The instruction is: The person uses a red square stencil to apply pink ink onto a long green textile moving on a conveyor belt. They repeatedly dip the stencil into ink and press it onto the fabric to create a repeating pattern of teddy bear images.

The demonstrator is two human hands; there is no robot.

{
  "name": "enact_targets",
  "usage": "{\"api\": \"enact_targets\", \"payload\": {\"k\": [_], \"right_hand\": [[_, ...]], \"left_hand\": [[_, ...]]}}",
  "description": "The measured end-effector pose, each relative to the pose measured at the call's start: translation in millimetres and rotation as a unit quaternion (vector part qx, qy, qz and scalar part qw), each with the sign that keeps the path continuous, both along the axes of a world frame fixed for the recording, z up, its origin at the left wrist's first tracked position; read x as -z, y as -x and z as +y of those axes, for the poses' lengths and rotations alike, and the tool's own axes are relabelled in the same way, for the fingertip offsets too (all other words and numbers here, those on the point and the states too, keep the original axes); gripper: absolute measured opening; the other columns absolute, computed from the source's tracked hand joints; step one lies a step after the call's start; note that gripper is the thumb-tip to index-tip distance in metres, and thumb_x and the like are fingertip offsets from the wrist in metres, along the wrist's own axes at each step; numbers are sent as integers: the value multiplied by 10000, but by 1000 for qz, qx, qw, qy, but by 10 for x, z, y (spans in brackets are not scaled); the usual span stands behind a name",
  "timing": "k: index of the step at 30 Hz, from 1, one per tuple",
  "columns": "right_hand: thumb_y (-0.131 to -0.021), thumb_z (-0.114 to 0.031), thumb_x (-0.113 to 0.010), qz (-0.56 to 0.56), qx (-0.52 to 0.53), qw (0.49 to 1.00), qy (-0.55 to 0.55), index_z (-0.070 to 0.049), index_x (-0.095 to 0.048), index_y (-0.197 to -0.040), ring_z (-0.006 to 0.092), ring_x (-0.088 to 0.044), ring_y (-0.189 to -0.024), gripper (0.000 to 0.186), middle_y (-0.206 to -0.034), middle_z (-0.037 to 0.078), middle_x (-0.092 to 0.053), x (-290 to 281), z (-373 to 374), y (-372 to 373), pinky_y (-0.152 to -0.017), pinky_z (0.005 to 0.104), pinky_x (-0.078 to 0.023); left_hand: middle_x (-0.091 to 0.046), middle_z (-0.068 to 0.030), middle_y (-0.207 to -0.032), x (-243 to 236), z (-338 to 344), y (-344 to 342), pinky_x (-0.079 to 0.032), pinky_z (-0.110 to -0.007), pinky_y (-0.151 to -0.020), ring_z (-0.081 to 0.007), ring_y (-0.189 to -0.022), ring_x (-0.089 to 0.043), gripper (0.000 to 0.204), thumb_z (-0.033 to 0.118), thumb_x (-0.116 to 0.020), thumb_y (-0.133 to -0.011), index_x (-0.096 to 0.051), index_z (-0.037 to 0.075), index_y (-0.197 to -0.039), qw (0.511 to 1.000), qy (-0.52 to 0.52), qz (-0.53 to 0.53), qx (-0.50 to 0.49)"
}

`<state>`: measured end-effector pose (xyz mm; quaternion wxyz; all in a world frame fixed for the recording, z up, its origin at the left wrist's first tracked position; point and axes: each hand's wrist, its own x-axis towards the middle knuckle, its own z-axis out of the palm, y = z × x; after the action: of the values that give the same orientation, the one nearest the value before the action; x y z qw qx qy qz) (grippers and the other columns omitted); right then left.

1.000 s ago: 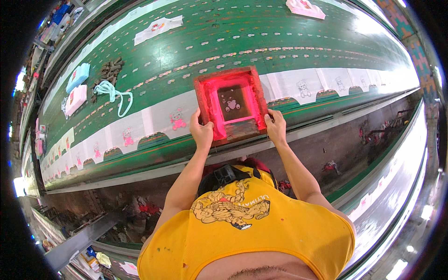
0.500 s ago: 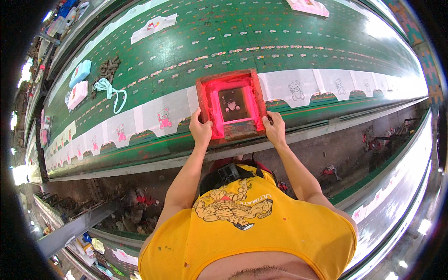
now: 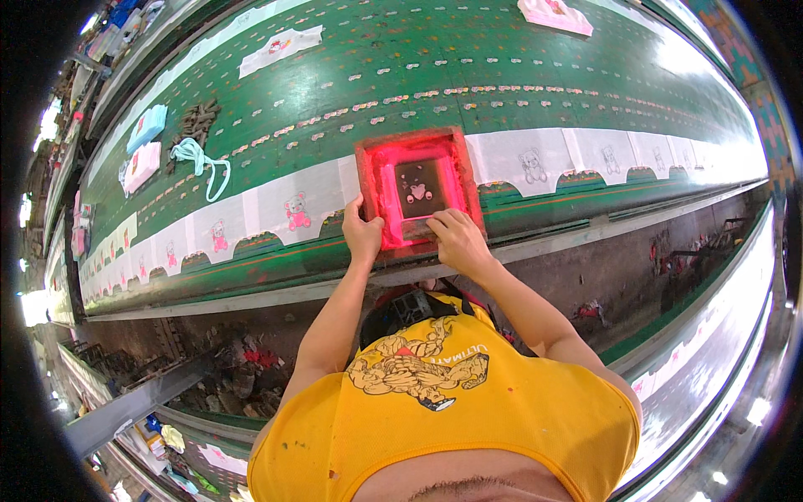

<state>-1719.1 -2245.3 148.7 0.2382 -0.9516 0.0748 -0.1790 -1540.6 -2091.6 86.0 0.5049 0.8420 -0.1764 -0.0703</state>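
Observation:
A screen-printing frame [image 3: 363, 171] with red, ink-stained sides lies over the row of white fabric pieces [image 3: 502, 151] along the table's near edge. Bright pink ink borders its dark mesh window [image 3: 420, 188], where a small bear-face pattern shows. My left hand [image 3: 363, 237] grips the frame's near left side, thumb against it. My right hand [image 3: 460, 241] is at the near end inside the frame, fingers closed on a squeegee [image 3: 418, 231] that it partly covers. Left of the frame, fabrics carry pink bears [image 3: 297, 212]; to the right they show grey bear outlines [image 3: 532, 165].
The long green table [image 3: 360, 100] stretches away both sides. At left lie blue folded cloth [image 3: 147, 125], pink folded cloth [image 3: 142, 167], a light-blue strap [image 3: 199, 159] and a dark bundle [image 3: 197, 125]. Farther off lie a white cloth [image 3: 280, 50] and pink cloth [image 3: 556, 17]. A metal rail [image 3: 276, 294] edges the table.
My right hand has left the frame's right side and moved left onto the squeegee at its near end. My left hand keeps its hold; the frame stays in place.

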Motion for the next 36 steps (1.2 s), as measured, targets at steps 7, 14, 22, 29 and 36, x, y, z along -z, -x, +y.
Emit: {"api": "enact_targets", "payload": {"k": [7,14,22,29,36], "right_hand": [[-729,-1,-629,-9,-16,1000,6,-17,-636,-1005,331,-632,-1034,277,-1041,131,-661,53,-39,7,-918,426,-537],[-737,-10,-633,-76,-16,995,59,-19,-633,-1020,340,-637,-1010,283,-1033,143,-661,208,-315,-446,-920,429,-538],[-777,-4,-608,-66,-4,998,4,-33,-674,-933,365,-636,-967,172,-949,139,-682,188,-904,-1273,-871,463,-538],[-758,15,-599,-51,6,999,9,-33,-663,-964,372,-632,-983,221,-982,144,-673,245,-723,-1028,-877,463,-536],[-752,13,-598,-20,4,1000,23,-1,-661,-1070,348,-628,-1072,325,-1103,152,-665,117,-28,-81,-957,434,-526]], "left_hand": [[-665,-244,-1262,-70,-14,19,-481,-397,-1061,-355,-1217,-639,571,-25,-690,-723,-603,-79,-1285,999,30,22,1],[-653,-239,-1281,82,7,6,-466,-394,-1075,-354,-1240,-620,583,-40,-684,-719,-597,-83,-1293,998,50,47,-5],[-654,-223,-1269,183,25,-3,-486,-357,-1026,-301,-1190,-634,616,-79,-659,-720,-577,-93,-1330,994,90,67,5],[-646,-259,-1266,112,22,4,-463,-400,-1079,-366,-1232,-617,579,-41,-679,-719,-598,-93,-1290,996,75,53,4],[-644,-222,-1275,148,15,5,-463,-386,-1064,-331,-1204,-623,595,-33,-676,-723,-583,-78,-1309,999,45,25,12]]}}
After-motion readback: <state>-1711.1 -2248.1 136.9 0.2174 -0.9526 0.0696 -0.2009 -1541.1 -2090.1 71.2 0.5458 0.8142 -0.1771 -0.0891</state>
